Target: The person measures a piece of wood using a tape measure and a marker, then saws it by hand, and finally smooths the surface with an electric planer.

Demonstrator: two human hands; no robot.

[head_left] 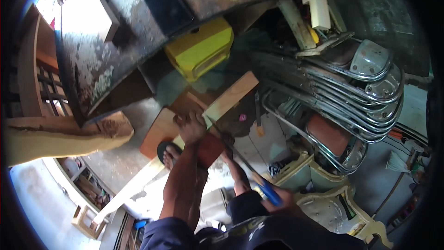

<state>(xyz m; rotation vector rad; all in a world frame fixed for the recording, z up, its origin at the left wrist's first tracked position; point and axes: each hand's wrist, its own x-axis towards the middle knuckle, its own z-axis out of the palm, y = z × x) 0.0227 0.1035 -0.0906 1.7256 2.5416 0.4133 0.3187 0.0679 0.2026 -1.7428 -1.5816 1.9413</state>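
Crosswise, the saw (269, 193) runs up to the pale board (233, 93) just beside the left hand (190, 127).
The board lies under the left hand, the nearer one, its fingers bent and pressed over the wood; its long axis goes lower left to upper right. The right hand (283, 199), blurred, wraps the blue handle, lower right; tooth contact is too small to tell.

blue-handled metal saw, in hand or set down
In hand: the person's right hand is wrapped around its blue plastic-looking handle.
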